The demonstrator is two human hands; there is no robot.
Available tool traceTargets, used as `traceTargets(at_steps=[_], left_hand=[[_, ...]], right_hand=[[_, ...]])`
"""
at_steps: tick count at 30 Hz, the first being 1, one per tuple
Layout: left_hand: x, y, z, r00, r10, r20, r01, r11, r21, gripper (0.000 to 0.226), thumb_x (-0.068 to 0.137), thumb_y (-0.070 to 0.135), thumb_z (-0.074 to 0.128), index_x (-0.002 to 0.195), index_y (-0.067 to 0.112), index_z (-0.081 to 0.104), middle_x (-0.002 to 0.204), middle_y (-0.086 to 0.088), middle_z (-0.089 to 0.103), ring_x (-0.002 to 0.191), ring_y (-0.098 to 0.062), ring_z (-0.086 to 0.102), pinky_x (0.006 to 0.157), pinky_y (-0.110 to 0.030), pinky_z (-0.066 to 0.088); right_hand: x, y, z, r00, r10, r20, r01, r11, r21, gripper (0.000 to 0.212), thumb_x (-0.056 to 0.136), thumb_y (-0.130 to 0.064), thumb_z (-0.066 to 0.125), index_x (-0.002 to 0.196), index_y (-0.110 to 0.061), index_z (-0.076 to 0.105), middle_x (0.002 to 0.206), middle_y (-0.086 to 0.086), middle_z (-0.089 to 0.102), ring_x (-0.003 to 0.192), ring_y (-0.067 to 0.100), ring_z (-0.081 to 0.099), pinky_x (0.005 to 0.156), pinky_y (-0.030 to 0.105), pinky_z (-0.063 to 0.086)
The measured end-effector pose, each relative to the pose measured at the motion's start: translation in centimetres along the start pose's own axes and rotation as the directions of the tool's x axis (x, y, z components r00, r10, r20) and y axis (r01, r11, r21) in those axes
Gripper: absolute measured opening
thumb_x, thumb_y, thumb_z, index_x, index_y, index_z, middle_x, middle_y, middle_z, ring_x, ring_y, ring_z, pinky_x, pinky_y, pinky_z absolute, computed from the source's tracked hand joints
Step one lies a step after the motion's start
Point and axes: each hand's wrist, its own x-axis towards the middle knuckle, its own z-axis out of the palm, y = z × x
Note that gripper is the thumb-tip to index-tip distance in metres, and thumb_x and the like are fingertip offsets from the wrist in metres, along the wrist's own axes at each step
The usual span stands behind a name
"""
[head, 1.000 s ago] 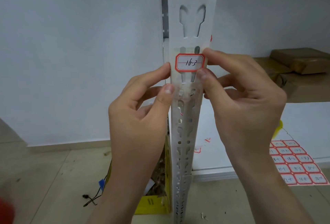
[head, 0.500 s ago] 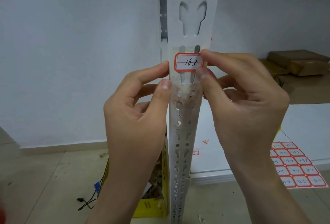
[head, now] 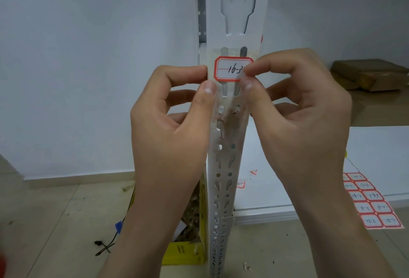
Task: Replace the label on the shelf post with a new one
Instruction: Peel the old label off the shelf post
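The white slotted shelf post point(head: 238, 12) stands upright in the centre. On it is a red-bordered label point(head: 230, 69) reading "16-3", under a patch of clear tape. My left hand point(head: 168, 127) pinches the post's left edge beside the label with thumb and index finger. My right hand point(head: 305, 111) pinches the label's lower right corner. Its index fingertip covers the end of the writing and its thumb sits just below.
A sheet of red-bordered labels point(head: 369, 202) lies on the white shelf board point(head: 376, 156) at the lower right, with torn label scraps point(head: 241, 184) near the post. Cardboard boxes point(head: 365, 74) sit at the right. A yellow box point(head: 183, 253) and a black cable point(head: 106, 246) are on the floor.
My right index fingertip has slid left onto the label's right end and the thumb has risen toward it. My left thumb has moved up closer to the label.
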Motion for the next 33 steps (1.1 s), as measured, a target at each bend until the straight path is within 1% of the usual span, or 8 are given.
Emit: traceTargets(at_steps=[6, 11, 17, 20, 23, 27, 29, 33], left_hand=[[0.6, -0.2, -0.4, 0.999, 0.026, 0.019, -0.027, 0.998, 0.049, 0.016, 0.1, 0.017, 0.066, 0.1, 0.034, 0.065, 0.1, 0.017, 0.075, 0.094, -0.008, 0.075, 0.064, -0.015, 0.06], [0.6, -0.1, -0.6, 0.998, 0.044, 0.032, -0.047, 0.996, 0.082, 0.017, 0.098, 0.024, 0.064, 0.1, 0.041, 0.063, 0.1, 0.021, 0.074, 0.094, -0.006, 0.075, 0.066, -0.016, 0.061], [0.6, 0.0, -0.9, 0.997, 0.056, 0.048, -0.061, 0.993, 0.101, 0.018, 0.099, 0.024, 0.064, 0.101, 0.042, 0.064, 0.101, 0.022, 0.074, 0.095, -0.006, 0.075, 0.067, -0.018, 0.062], [0.6, 0.1, -0.9, 0.997, 0.049, 0.051, -0.054, 0.993, 0.101, 0.017, 0.099, 0.024, 0.064, 0.101, 0.042, 0.065, 0.101, 0.021, 0.075, 0.095, -0.006, 0.075, 0.066, -0.018, 0.062], [0.5, 0.2, -0.9, 0.998, 0.035, 0.055, -0.04, 0.995, 0.095, 0.02, 0.101, 0.022, 0.065, 0.099, 0.042, 0.065, 0.099, 0.023, 0.075, 0.094, -0.006, 0.074, 0.064, -0.015, 0.06], [0.4, 0.4, -1.0, 0.998, 0.016, 0.066, -0.022, 0.995, 0.094, 0.021, 0.1, 0.022, 0.065, 0.099, 0.043, 0.066, 0.098, 0.024, 0.075, 0.094, -0.004, 0.074, 0.065, -0.015, 0.06], [0.4, 0.4, -1.1, 0.997, 0.009, 0.071, -0.016, 0.996, 0.092, 0.02, 0.1, 0.023, 0.065, 0.099, 0.043, 0.066, 0.097, 0.025, 0.075, 0.095, -0.005, 0.074, 0.065, -0.015, 0.06], [0.5, 0.4, -1.2, 0.997, 0.01, 0.076, -0.018, 0.994, 0.106, 0.02, 0.101, 0.024, 0.065, 0.1, 0.044, 0.066, 0.099, 0.025, 0.075, 0.095, -0.006, 0.074, 0.066, -0.016, 0.061]], right_hand=[[-0.1, 0.1, -0.2, 0.997, -0.036, -0.071, 0.034, 0.999, -0.031, 0.01, 0.098, -0.018, 0.072, 0.102, -0.024, 0.067, 0.102, -0.008, 0.069, 0.073, 0.008, 0.068, 0.061, 0.011, 0.052], [0.0, -0.4, -0.5, 0.997, 0.01, -0.072, -0.008, 1.0, 0.027, 0.009, 0.099, -0.015, 0.07, 0.105, -0.021, 0.073, 0.101, -0.006, 0.071, 0.071, 0.015, 0.069, 0.058, 0.023, 0.059], [0.2, -1.0, -0.7, 0.995, 0.085, -0.056, -0.081, 0.995, 0.066, 0.01, 0.099, -0.015, 0.069, 0.102, -0.024, 0.073, 0.1, -0.007, 0.073, 0.07, 0.017, 0.071, 0.057, 0.017, 0.058], [0.3, -1.2, -0.9, 0.991, 0.131, -0.023, -0.129, 0.988, 0.082, 0.01, 0.099, -0.017, 0.069, 0.1, -0.026, 0.072, 0.099, -0.008, 0.073, 0.072, 0.018, 0.072, 0.059, 0.017, 0.059], [0.4, -1.4, -0.9, 0.988, 0.156, 0.002, -0.156, 0.982, 0.102, 0.012, 0.098, -0.017, 0.071, 0.095, -0.028, 0.072, 0.099, -0.006, 0.072, 0.073, 0.019, 0.07, 0.059, 0.023, 0.062], [0.2, -1.5, -1.0, 0.984, 0.166, -0.068, -0.158, 0.98, 0.119, 0.016, 0.099, -0.014, 0.069, 0.094, -0.029, 0.073, 0.09, -0.011, 0.076, 0.068, 0.022, 0.071, 0.057, 0.034, 0.061], [0.2, -1.4, -1.0, 0.987, 0.141, -0.077, -0.134, 0.987, 0.092, 0.015, 0.099, -0.015, 0.068, 0.097, -0.029, 0.073, 0.092, -0.014, 0.076, 0.067, 0.023, 0.072, 0.057, 0.033, 0.06], [0.2, -1.2, -1.0, 0.993, 0.09, -0.072, -0.087, 0.995, 0.045, 0.013, 0.1, -0.015, 0.068, 0.101, -0.027, 0.073, 0.095, -0.013, 0.075, 0.067, 0.019, 0.072, 0.058, 0.026, 0.059]])
